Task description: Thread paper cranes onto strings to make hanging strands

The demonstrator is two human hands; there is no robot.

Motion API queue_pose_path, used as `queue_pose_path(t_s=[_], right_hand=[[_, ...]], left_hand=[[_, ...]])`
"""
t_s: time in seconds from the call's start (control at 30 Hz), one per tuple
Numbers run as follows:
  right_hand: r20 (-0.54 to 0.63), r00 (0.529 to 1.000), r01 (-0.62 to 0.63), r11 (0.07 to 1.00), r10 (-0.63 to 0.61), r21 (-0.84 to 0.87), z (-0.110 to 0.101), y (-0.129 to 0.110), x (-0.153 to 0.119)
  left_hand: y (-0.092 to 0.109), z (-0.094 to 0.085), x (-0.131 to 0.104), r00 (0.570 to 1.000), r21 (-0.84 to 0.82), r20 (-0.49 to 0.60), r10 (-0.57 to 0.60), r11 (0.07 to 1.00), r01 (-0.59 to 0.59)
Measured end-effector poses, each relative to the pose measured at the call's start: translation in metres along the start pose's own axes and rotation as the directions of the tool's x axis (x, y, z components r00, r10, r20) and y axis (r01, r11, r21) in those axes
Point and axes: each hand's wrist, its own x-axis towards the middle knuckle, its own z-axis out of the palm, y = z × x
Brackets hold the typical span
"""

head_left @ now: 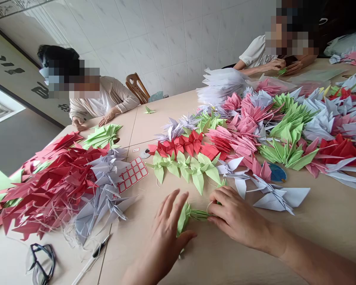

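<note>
Folded green paper cranes (199, 214) lie low over the table in front of me. My right hand (240, 215) pinches their right end, where a thin pale string loops by the fingertips. Around the left end curves my left hand (161, 233), fingers and thumb apart; it hides part of the paper, and I cannot tell whether it touches. Just beyond my hands rest a row of light green cranes (182, 166) and a row of red cranes (180, 144). White cranes (274, 194) lie to the right of my right hand.
A red paper heap (56, 182) fills the left side, beside a red-bordered label sheet (133, 174). Glasses (43, 263) and a pen (96, 253) lie front left. Mixed folded paper (287, 122) covers the right. Two people sit across the table (130, 253).
</note>
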Motion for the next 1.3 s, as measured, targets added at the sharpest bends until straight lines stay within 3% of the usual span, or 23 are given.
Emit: queue_pose_path(t_s=[0.1, 0.23, 0.37, 0.5, 0.73, 1.0, 1.1, 1.23, 1.3], right_hand=[[-0.006, 1.0, -0.011, 1.0, 0.011, 0.004, -0.002, 0.001, -0.001], [0.008, 1.0, 0.002, 1.0, -0.002, 0.013, -0.002, 0.001, -0.002], [0.023, 1.0, 0.013, 1.0, -0.014, 0.025, -0.001, 0.002, -0.003], [0.039, 0.999, 0.022, 1.0, -0.022, 0.021, -0.001, 0.005, -0.004], [0.06, 0.998, 0.021, 1.0, -0.02, -0.009, -0.003, 0.004, -0.004], [-0.016, 0.998, 0.054, 0.984, -0.057, -0.168, -0.002, -0.006, 0.001], [-0.043, 0.998, 0.041, 0.982, -0.049, -0.186, -0.011, -0.008, 0.0], [-0.172, 0.985, -0.058, 0.955, 0.008, -0.29, -0.028, -0.019, 0.005], [-0.123, 0.991, 0.015, 0.967, -0.048, -0.254, -0.028, -0.027, 0.013]], left_hand=[[-0.007, 0.011, -0.017, 0.987, 0.084, -0.088, -0.137, 0.986, 0.144], [-0.014, 0.024, -0.033, 0.98, 0.129, -0.111, -0.166, 0.975, 0.18], [-0.021, 0.02, -0.042, 0.972, 0.079, -0.109, -0.208, 0.973, 0.217], [-0.033, 0.01, -0.048, 0.984, 0.039, -0.023, -0.176, 0.983, 0.177], [-0.039, 0.004, -0.049, 0.981, 0.009, -0.004, -0.192, 0.981, 0.192], [-0.039, 0.015, -0.038, 0.98, -0.056, -0.126, -0.157, 0.987, 0.151], [-0.041, 0.021, -0.037, 0.972, -0.059, -0.188, -0.141, 0.989, 0.132], [-0.043, 0.023, -0.038, 0.955, -0.057, -0.226, -0.192, 0.981, 0.184], [-0.041, 0.02, -0.037, 0.951, -0.077, -0.217, -0.219, 0.975, 0.207]])
